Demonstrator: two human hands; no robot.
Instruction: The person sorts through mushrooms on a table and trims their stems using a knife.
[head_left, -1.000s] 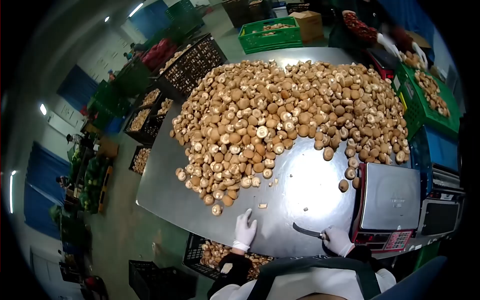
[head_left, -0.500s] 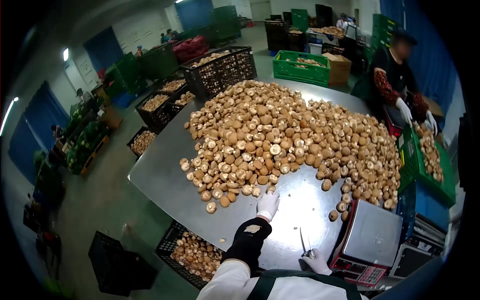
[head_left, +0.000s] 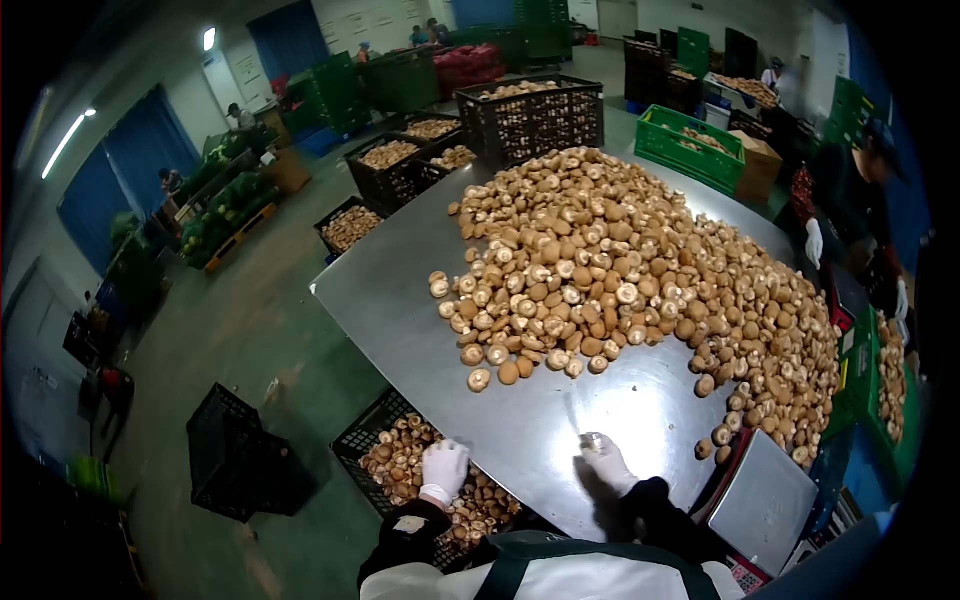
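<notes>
My left hand (head_left: 445, 470), in a white glove, hangs over the black crate (head_left: 352, 440) of mushrooms below the table's near edge. Its fingers curl together, and what they hold, if anything, is hidden. Above the bare front of the metal table (head_left: 520, 425) is my right hand (head_left: 609, 466), also gloved. It is closed around scissors (head_left: 595, 441), which are hard to make out against the glare. A large pile of brown mushrooms (head_left: 600, 270) covers the far part of the table, with a few loose mushrooms (head_left: 508, 372) at its near edge.
A scale (head_left: 765, 500) stands at the right table edge. Beyond it, a co-worker (head_left: 845, 200) with white gloves is beside a green crate (head_left: 858, 375) of mushrooms. Black crates (head_left: 530, 125) stand behind the table, and an overturned-looking black crate (head_left: 225, 450) is on the floor at left.
My left hand has moved from the pile's near edge back to the crate at the lower left. My right hand has risen with the scissors over the table. The view has shifted.
</notes>
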